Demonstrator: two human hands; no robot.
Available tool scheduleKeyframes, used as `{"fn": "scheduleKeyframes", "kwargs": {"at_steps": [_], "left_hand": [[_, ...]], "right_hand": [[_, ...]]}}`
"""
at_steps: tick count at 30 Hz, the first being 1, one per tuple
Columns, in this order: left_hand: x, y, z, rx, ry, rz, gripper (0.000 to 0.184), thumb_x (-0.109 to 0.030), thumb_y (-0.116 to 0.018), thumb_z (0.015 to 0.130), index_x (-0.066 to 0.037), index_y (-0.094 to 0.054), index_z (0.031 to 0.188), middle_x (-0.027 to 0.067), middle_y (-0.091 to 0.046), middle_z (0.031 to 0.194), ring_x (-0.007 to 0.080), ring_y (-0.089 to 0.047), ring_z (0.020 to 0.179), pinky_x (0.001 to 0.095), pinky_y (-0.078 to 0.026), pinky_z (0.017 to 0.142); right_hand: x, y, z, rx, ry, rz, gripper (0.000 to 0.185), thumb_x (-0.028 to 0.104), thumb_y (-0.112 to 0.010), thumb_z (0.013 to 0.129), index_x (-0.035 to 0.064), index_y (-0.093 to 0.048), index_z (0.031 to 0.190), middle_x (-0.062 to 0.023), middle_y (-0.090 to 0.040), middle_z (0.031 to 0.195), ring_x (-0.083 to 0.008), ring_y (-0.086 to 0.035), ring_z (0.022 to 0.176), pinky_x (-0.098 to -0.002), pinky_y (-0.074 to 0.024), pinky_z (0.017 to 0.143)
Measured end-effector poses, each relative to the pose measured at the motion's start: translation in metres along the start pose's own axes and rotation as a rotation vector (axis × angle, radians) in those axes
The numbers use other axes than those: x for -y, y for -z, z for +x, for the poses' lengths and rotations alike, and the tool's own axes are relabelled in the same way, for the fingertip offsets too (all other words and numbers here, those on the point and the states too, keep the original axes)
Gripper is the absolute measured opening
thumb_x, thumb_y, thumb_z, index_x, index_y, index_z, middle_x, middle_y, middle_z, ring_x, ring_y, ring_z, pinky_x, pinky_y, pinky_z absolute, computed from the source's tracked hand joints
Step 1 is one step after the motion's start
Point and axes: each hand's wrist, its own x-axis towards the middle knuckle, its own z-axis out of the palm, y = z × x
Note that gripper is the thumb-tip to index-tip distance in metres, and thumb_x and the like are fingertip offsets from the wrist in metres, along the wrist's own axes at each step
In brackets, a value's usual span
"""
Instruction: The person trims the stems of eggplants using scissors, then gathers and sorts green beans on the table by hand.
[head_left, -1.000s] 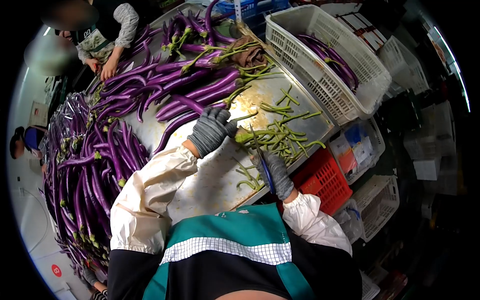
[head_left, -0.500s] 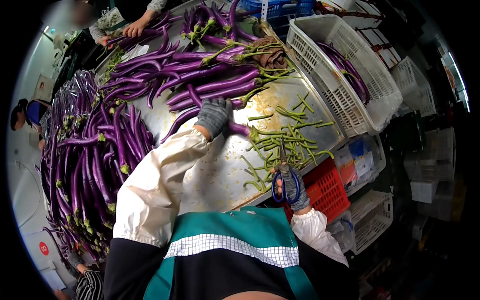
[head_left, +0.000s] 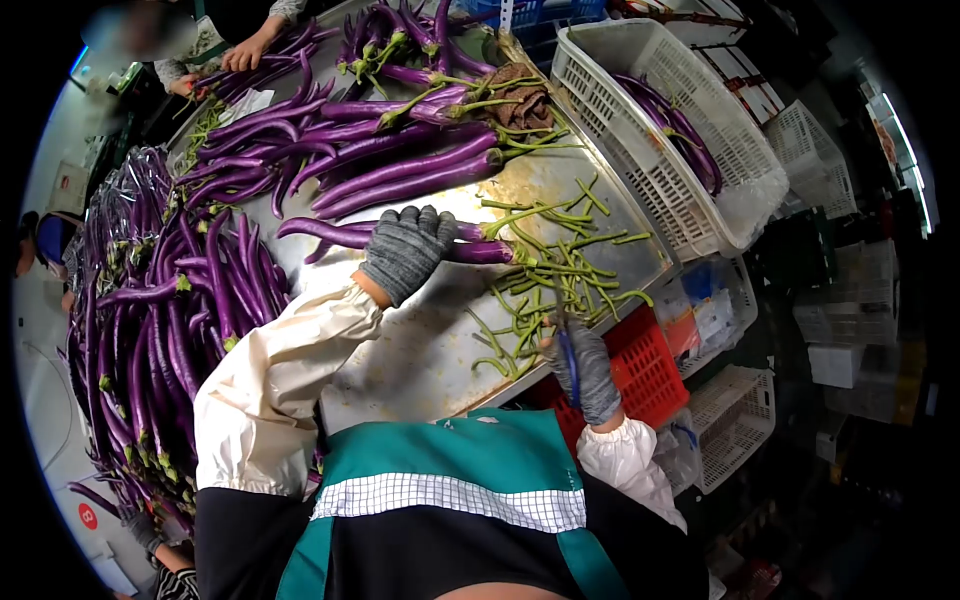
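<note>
My left hand (head_left: 408,255), in a grey knit glove, is closed over two long purple eggplants lying side by side on the metal table. The upper eggplant (head_left: 325,232) shows its curved tip left of the hand. The lower eggplant (head_left: 482,252) shows its stem end on the right. Their green stems point right, over a scatter of cut green stems (head_left: 575,262). Below these, my gloved right hand (head_left: 597,375) grips blue-handled scissors (head_left: 570,362), seen nearly edge-on, blades pointing up toward the stems. Whether the blades are apart, I cannot tell.
More eggplants (head_left: 400,180) lie across the metal table (head_left: 380,375), with a big heap (head_left: 150,340) at left. A brown cloth (head_left: 522,98) sits near the far edge. White crate (head_left: 690,215) and red crate (head_left: 640,365) stand at right. Another person's hands (head_left: 250,50) handle eggplants at upper left.
My left hand has drawn a second eggplant in beside the first, away from the row behind. The scissors have turned from showing both handle loops to nearly edge-on. The whole view has shifted slightly.
</note>
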Motion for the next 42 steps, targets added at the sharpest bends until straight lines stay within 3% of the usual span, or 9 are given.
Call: {"fn": "scheduleKeyframes", "kwargs": {"at_steps": [2,7,12,23,27,32,34,40,42], "left_hand": [[-0.003,0.012,-0.005,-0.002,-0.020,0.018,0.034,-0.018,-0.047,0.073,-0.009,-0.048,0.106,0.0076,-0.051,0.089,0.0214,-0.050,0.073,0.0377,-0.038,0.060],[-0.012,0.032,-0.015,-0.004,-0.105,0.054,0.040,-0.016,-0.047,0.073,-0.004,-0.047,0.111,0.0110,-0.052,0.093,0.0221,-0.052,0.075,0.0373,-0.040,0.061],[-0.019,0.036,-0.019,0.005,-0.121,0.023,0.040,-0.016,-0.048,0.072,-0.004,-0.049,0.110,0.0123,-0.054,0.098,0.0223,-0.052,0.077,0.0368,-0.041,0.061],[-0.023,0.043,-0.015,0.102,-0.133,-0.183,0.032,-0.017,-0.046,0.071,-0.002,-0.051,0.100,0.0106,-0.053,0.082,0.0218,-0.051,0.070,0.0351,-0.040,0.057],[-0.027,0.033,-0.008,0.014,-0.185,-0.238,0.021,-0.017,-0.048,0.070,-0.002,-0.054,0.083,0.0075,-0.052,0.069,0.0229,-0.052,0.067,0.0355,-0.040,0.052],[-0.031,0.033,-0.009,-0.097,-0.247,-0.069,0.016,-0.016,-0.052,0.065,-0.002,-0.059,0.071,0.0086,-0.056,0.070,0.0230,-0.054,0.067,0.0342,-0.040,0.050],[-0.027,0.032,-0.008,-0.078,-0.237,-0.083,0.016,-0.017,-0.053,0.065,-0.003,-0.059,0.070,0.0077,-0.056,0.069,0.0225,-0.054,0.066,0.0338,-0.039,0.050],[0.034,0.067,0.006,-0.027,0.273,-0.087,0.014,-0.017,-0.051,0.074,-0.013,-0.058,0.086,0.0055,-0.057,0.068,0.0215,-0.058,0.065,0.0357,-0.045,0.053],[0.081,0.065,-0.009,-0.530,0.425,-0.721,0.018,-0.011,-0.061,0.067,-0.009,-0.061,0.085,0.0117,-0.061,0.071,0.0214,-0.058,0.060,0.0324,-0.047,0.054]], "right_hand": [[0.021,-0.001,0.005,0.029,0.245,-0.415,0.050,0.044,-0.059,0.076,-0.0013,-0.052,0.098,-0.0128,-0.055,0.065,-0.0270,-0.055,0.054,-0.0338,-0.0437,0.050],[0.046,-0.011,0.018,0.124,0.107,-0.512,0.069,0.063,-0.054,0.068,-0.0031,-0.053,0.089,-0.0240,-0.056,0.070,-0.0372,-0.057,0.070,-0.0408,-0.0460,0.064],[0.040,-0.018,0.023,0.169,0.106,-0.540,0.054,0.050,-0.055,0.074,0.0019,-0.056,0.099,-0.0202,-0.057,0.074,-0.0354,-0.057,0.069,-0.0400,-0.0449,0.060],[0.031,-0.026,0.024,0.101,0.045,0.077,0.029,0.036,-0.054,0.081,0.0080,-0.061,0.085,-0.0135,-0.055,0.060,-0.0265,-0.056,0.056,-0.0371,-0.0406,0.050],[0.030,-0.031,0.017,0.026,0.216,-0.144,0.029,0.031,-0.050,0.085,0.0040,-0.057,0.078,-0.0108,-0.052,0.056,-0.0219,-0.048,0.049,-0.0348,-0.0361,0.048],[0.019,-0.033,0.012,0.081,-0.300,0.366,0.038,0.040,-0.051,0.084,0.0049,-0.056,0.070,0.0024,-0.040,0.047,-0.0071,-0.038,0.042,-0.0236,-0.0276,0.039],[0.007,-0.024,0.015,0.168,-0.328,0.550,0.023,0.025,-0.044,0.089,0.0056,-0.056,0.092,0.0009,-0.049,0.054,-0.0046,-0.042,0.039,-0.0165,-0.0341,0.033],[-0.009,-0.002,0.012,-0.026,-0.295,0.853,0.035,0.037,-0.045,0.088,0.0033,-0.054,0.094,0.0027,-0.051,0.052,-0.0049,-0.044,0.036,-0.0170,-0.0357,0.032],[-0.024,0.001,0.012,-0.013,-0.254,0.902,0.040,0.040,-0.044,0.087,0.0019,-0.054,0.096,0.0035,-0.051,0.053,-0.0053,-0.045,0.037,-0.0169,-0.0354,0.032]]}}
